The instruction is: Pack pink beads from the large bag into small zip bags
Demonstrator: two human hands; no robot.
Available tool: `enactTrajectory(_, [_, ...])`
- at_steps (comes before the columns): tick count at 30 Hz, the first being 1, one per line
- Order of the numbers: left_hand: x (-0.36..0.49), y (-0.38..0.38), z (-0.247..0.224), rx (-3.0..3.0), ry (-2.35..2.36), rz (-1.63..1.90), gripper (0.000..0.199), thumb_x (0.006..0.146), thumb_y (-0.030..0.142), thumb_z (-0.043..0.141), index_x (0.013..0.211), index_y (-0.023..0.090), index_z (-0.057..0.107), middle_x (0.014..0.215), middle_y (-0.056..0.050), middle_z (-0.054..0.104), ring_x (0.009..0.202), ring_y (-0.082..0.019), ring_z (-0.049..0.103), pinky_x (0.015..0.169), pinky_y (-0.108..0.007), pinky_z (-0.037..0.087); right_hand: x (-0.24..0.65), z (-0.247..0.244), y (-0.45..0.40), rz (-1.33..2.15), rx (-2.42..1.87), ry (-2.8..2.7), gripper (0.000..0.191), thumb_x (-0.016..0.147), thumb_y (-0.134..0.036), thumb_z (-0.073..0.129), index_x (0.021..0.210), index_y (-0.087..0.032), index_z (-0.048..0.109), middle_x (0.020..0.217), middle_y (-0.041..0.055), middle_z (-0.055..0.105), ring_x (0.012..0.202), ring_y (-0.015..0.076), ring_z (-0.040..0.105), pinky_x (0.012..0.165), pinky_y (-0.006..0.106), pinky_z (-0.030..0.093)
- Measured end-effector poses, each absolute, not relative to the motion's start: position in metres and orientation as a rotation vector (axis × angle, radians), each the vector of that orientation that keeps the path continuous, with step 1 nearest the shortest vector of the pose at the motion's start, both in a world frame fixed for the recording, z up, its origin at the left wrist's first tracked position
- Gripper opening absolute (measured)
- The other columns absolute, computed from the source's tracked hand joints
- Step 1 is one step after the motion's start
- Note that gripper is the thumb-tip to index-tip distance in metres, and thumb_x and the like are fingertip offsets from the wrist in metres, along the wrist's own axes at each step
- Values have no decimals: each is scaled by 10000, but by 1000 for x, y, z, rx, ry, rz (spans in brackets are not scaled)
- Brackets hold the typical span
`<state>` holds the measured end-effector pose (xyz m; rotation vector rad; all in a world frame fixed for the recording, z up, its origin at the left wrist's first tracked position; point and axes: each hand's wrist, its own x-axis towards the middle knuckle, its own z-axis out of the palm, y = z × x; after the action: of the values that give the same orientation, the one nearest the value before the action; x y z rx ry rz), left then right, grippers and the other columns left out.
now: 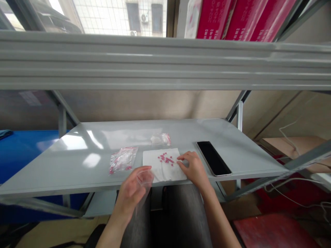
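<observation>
My left hand (133,189) is closed round a clear plastic zip bag (145,178), its mouth tilted up at the table's front edge. Small round pink tablets (165,158) lie scattered on a white sheet of paper (152,158). At the sheet's right side is my right hand (192,167), thumb and index fingertips nearly together in a pinch beside the tablets. Whether anything is between those fingertips is too small to make out. Left of the sheet lies a clear bag (124,159) with pink tablets inside. Behind the sheet rests another clear bag (160,139) with a red seal line.
A black-screened phone or tablet computer (213,158) lies right of my right hand on the grey table (90,175). A thick metal shelf beam (165,63) crosses above the table, with red boxes (238,20) on top. Angled metal struts (239,110) stand at the sides.
</observation>
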<state>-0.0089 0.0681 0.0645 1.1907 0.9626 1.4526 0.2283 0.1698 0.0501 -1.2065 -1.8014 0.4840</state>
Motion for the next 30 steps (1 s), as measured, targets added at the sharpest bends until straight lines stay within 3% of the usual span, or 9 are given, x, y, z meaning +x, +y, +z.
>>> enactTrajectory(7, [21,43,34,801,872,1414,619,674,591,815,1122,175,721,935,-88,683,813,-189,585,775,-288,490,222,52,174,420,-1246,-1923,122,804,-128,656,785,-210,743,842,79,689,883,275,590,822,399,469])
enactTrajectory(13, [30,34,26,808,888,1367,631,675,608,803,1146,197,713,948,-91,692,841,-207,591,796,-309,485,191,57,187,468,-1158,-1996,164,788,-92,690,816,-233,770,870,46,710,903,242,615,855,367,486])
enactTrajectory(16, [34,31,21,821,898,1347,601,695,600,791,1147,212,707,949,-85,696,871,-216,606,794,-303,488,182,57,191,478,-1170,-1964,157,800,-107,670,805,-222,776,848,67,720,883,260,623,845,398,492])
enactTrajectory(20, [33,27,20,906,984,1362,562,740,582,759,1164,219,687,951,-82,695,899,-228,631,794,-302,508,191,65,170,485,-1167,-1861,180,870,-174,584,932,-186,753,939,110,734,932,279,636,885,434,491])
enactTrajectory(24, [28,23,24,1192,1205,1479,536,799,429,752,1279,253,590,1087,-90,677,1010,-255,649,905,-352,518,197,76,110,731,-1121,-1706,247,901,-345,604,1072,-188,687,911,79,719,781,219,653,711,333,543])
enactTrajectory(27, [32,26,27,1439,1456,1553,621,776,291,779,1335,275,509,1124,-81,643,1003,-252,646,914,-375,519,187,76,68,928,-1088,-1607,439,765,-318,725,1177,-190,647,902,57,721,801,226,660,753,339,540])
enactTrajectory(30, [40,30,31,1562,1602,1614,705,750,261,788,1373,268,458,1118,-86,619,970,-255,634,875,-380,528,178,74,54,1034,-1118,-1587,228,733,-244,707,952,-181,706,821,47,733,754,218,671,687,301,526])
